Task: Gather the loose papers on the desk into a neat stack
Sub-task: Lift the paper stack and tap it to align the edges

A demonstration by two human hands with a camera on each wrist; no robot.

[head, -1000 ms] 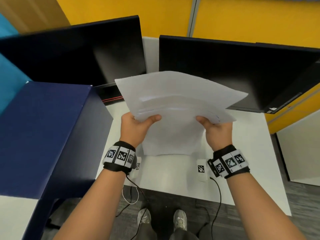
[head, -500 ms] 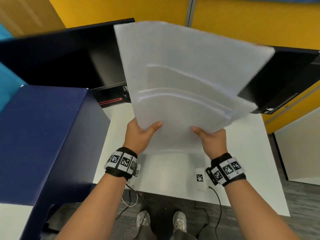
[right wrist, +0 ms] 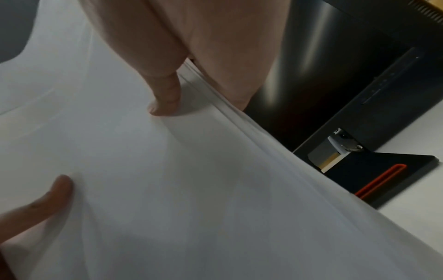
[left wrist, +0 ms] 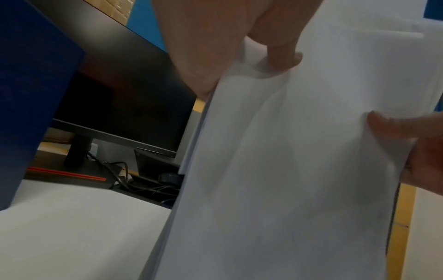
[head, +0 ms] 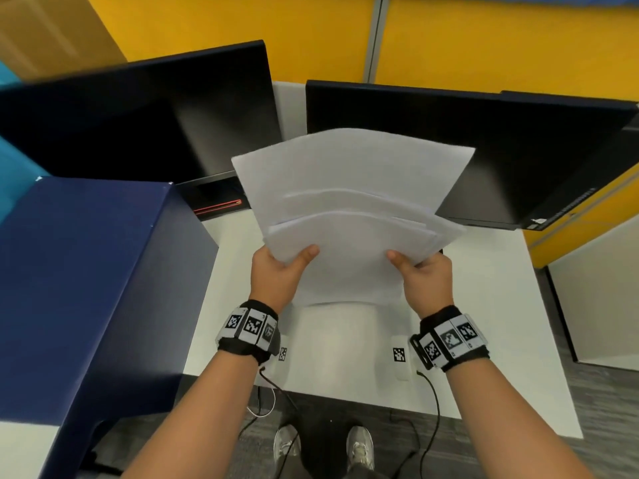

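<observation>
A sheaf of several white papers [head: 349, 209] stands tilted over the white desk [head: 484, 305], its lower edge near or on the desktop and its sheet edges staggered at the top. My left hand [head: 280, 267] grips its left side, thumb on the near face. My right hand [head: 420, 274] grips the right side the same way. In the left wrist view the papers [left wrist: 299, 170] fill the right half, with my left hand's thumb [left wrist: 282, 55] pressed on them. In the right wrist view my right hand's thumb [right wrist: 165, 100] presses the papers [right wrist: 167, 180]. The fingers behind the sheets are hidden.
Two dark monitors [head: 145, 115] [head: 484, 146] stand at the back of the desk. A dark blue box or partition [head: 79, 271] rises at the left. The monitor bases carry orange strips [right wrist: 378, 181]. Cables [left wrist: 134, 176] lie behind. My shoes [head: 359, 447] show below the desk's front edge.
The sheaf was swung up toward the camera half a second ago and has come back down toward the desk. Both hands kept their grip throughout.
</observation>
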